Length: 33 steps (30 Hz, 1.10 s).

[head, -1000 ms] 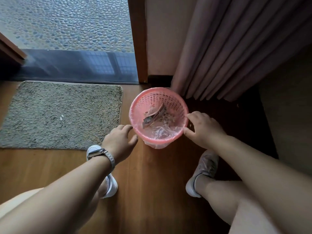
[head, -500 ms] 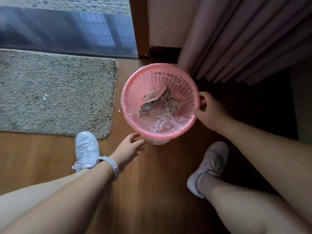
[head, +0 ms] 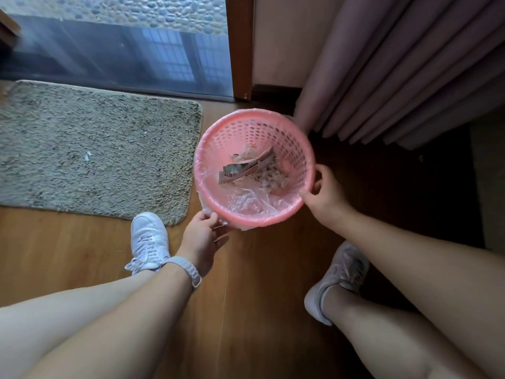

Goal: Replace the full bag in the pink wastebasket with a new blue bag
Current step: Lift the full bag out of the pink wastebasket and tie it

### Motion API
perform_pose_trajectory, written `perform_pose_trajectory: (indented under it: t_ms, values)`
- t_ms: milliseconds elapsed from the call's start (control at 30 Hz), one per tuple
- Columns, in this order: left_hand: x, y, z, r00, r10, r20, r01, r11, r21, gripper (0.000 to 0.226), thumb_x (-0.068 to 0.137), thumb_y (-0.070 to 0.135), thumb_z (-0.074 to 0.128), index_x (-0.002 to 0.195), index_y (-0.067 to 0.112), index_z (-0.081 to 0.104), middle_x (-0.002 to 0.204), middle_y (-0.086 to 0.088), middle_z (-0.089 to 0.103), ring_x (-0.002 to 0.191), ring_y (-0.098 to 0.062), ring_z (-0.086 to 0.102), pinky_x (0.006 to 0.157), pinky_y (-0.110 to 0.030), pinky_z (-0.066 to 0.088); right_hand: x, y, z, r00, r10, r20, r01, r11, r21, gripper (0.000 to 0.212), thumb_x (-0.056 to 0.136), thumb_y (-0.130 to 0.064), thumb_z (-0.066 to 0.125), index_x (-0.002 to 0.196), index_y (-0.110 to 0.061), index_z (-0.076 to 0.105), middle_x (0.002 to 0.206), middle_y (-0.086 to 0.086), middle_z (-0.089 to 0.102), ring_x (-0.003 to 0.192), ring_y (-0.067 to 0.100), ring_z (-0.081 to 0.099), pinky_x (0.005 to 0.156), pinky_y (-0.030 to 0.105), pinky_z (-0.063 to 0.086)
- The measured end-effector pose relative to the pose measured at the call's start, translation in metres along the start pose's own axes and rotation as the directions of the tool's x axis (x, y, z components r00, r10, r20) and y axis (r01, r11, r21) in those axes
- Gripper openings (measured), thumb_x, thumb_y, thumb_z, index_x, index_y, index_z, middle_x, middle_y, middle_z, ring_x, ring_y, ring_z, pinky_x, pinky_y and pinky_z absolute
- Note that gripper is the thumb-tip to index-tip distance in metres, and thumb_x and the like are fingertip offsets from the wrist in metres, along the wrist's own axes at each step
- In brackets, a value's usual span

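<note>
— Where do my hands sit right now?

— I have the right hand (head: 325, 194) on the near-right side of the pink wastebasket (head: 207, 170). Its fingers (head: 307, 193) curl over the rim, thumb on the outside wall, so it is closed around that rim. The left hand (head: 203, 236) is at the near-left side, just under the rim; its fingertips (head: 211, 216) pinch the clear plastic of the bag (head: 246, 201) where it hangs folded over the outside of the basket.

— And the basket itself?

— It sits between my two sets of fingers, on the wooden floor (head: 259, 283), its mouth tipped a little towards me. The clear liner covers the inside and wraps over the rim all round. In the bottom, beyond my fingertips, I see crumpled paper scraps and a flattened brownish wrapper (head: 247, 166).

— What lies around the hands?

— Left of my left fingers is a grey shaggy mat (head: 95, 157), with a white shoe (head: 149, 240) just beside that hand, its toe near the mat's corner. A pale watch (head: 188, 268) is on the left wrist. Below my right hand is the other shoe (head: 337, 277), in shadow. Beyond the right fingers, past the basket, a pinkish curtain (head: 396, 72) hangs in folds down to the floor, its hem just beside the basket's far rim. Farther off to the left is a glass door (head: 123, 50) with a wooden frame.
</note>
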<state>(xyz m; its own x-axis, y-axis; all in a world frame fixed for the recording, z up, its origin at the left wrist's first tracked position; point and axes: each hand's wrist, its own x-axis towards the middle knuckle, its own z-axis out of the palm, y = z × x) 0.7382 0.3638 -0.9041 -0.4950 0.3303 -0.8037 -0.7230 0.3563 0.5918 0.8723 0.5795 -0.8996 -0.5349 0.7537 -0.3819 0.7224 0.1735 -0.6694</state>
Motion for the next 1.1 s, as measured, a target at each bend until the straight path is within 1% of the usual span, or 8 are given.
perform_pose_trajectory:
  t_ms: [100,167,300,367,500,767,933,1100]
  values:
    - [-0.010,0.011,0.000,0.985,0.169,-0.041,-0.154,0.957,0.244,0.021,0.101,0.017,0.042,0.082,0.021,0.051,0.079,-0.003,0.061,0.068,-0.016,0.062,0.051,-0.018,0.044,-0.012,-0.005,0.009,1.000,-0.002,0.017,0.000,0.996,0.085,0.063,0.081,-0.013,0.068,0.136,-0.024,0.039,0.110,0.001,0.062,0.096,0.017,0.059,0.086,0.035,0.052]
    - [-0.015,0.018,0.000,0.964,0.265,0.004,-0.250,0.901,0.354,0.021,0.099,0.011,0.044,0.079,0.016,0.051,0.078,-0.009,0.058,0.067,-0.019,0.056,0.046,-0.015,0.042,-0.018,-0.009,0.016,1.000,0.027,0.001,-0.027,0.990,0.139,0.067,0.081,-0.011,0.068,0.138,-0.023,0.037,0.117,0.005,0.061,0.102,0.020,0.060,0.092,0.037,0.051]
    - [-0.022,0.041,0.007,0.943,0.302,0.143,-0.334,0.838,0.432,0.018,0.097,0.009,0.048,0.079,0.012,0.052,0.073,-0.005,0.058,0.063,-0.019,0.055,0.054,-0.023,0.044,-0.033,-0.018,0.029,0.996,0.045,0.075,-0.060,0.977,0.206,0.072,0.083,-0.016,0.071,0.141,-0.024,0.030,0.102,-0.003,0.056,0.089,0.013,0.058,0.074,0.024,0.050]
    - [-0.029,0.052,0.016,0.934,0.275,0.228,-0.349,0.837,0.421,0.018,0.097,0.010,0.048,0.080,0.014,0.051,0.074,-0.003,0.058,0.061,-0.014,0.054,0.049,-0.017,0.039,-0.041,-0.020,0.036,0.992,0.046,0.119,-0.070,0.977,0.203,0.070,0.083,-0.018,0.071,0.139,-0.026,0.030,0.089,-0.008,0.052,0.077,0.006,0.054,0.063,0.015,0.042]
    - [-0.040,0.075,0.025,0.912,0.239,0.334,-0.376,0.812,0.446,0.026,0.097,0.013,0.048,0.074,0.023,0.054,0.083,-0.004,0.064,0.071,-0.014,0.057,0.053,-0.018,0.042,-0.049,-0.024,0.048,0.985,0.070,0.158,-0.098,0.980,0.173,0.056,0.082,-0.020,0.069,0.129,-0.027,0.039,0.084,0.003,0.058,0.074,0.015,0.059,0.067,0.030,0.053]
    - [-0.067,0.117,0.013,0.914,0.320,0.251,-0.401,0.813,0.423,0.024,0.098,0.010,0.048,0.075,0.019,0.050,0.059,0.006,0.060,0.059,-0.014,0.055,0.055,-0.024,0.039,-0.012,-0.030,0.027,0.991,0.002,0.133,-0.016,0.994,0.110,0.030,0.086,-0.032,0.064,0.110,-0.023,0.048,0.087,0.002,0.058,0.072,0.013,0.055,0.059,0.024,0.042]
    - [-0.065,0.122,0.011,0.922,0.332,0.199,-0.378,0.881,0.285,0.019,0.096,0.010,0.050,0.078,0.015,0.053,0.064,-0.007,0.055,0.060,-0.022,0.053,0.067,-0.037,0.042,0.036,-0.045,0.017,0.994,0.025,0.111,-0.033,0.997,0.075,0.043,0.087,-0.033,0.059,0.126,-0.018,0.047,0.102,0.003,0.058,0.092,0.020,0.058,0.079,0.035,0.051]
    - [-0.057,0.105,0.029,0.948,0.275,0.164,-0.315,0.890,0.329,0.013,0.085,0.017,0.068,0.084,0.017,0.055,0.075,-0.007,0.063,0.061,-0.017,0.058,0.056,-0.028,0.042,0.069,-0.051,0.024,0.969,-0.016,0.247,-0.008,0.995,0.096,0.047,0.088,-0.029,0.057,0.133,-0.017,0.049,0.114,0.000,0.059,0.104,0.017,0.057,0.093,0.036,0.049]
